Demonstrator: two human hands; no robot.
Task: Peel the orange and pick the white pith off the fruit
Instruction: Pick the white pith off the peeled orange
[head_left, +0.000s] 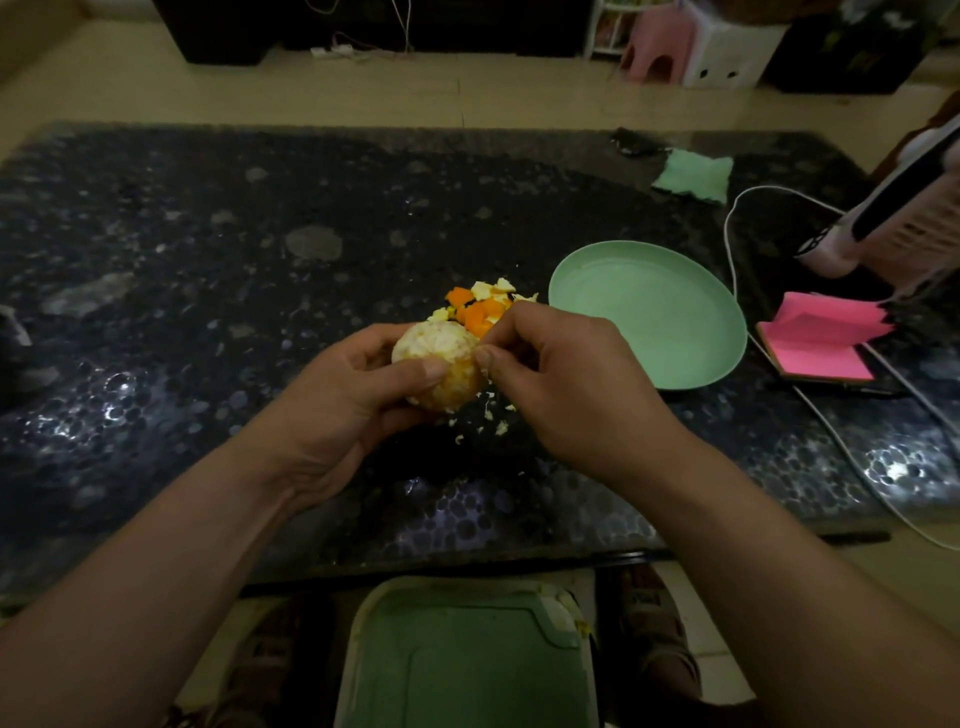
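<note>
Your left hand (343, 395) cups the orange (439, 364) above the dark table (208, 260), fingers curled round it and thumb pressed on its front. The visible surface is peeled: pale and pith-streaked on top, deeper orange below. Your right hand (561, 379) pinches thumb and forefinger at its right flank; what lies between them is too small to resolve. Peel pieces (480, 306) lie just behind, with white scraps (488, 415) beneath. Your palm hides the underside.

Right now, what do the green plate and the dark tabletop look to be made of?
The green plate: probably plastic or melamine; smooth, soft sheen, uniform pastel colour, thin rim. The tabletop: glossy, pebble-patterned, with bright glints; polished stone or printed glass, cannot tell which.
</note>
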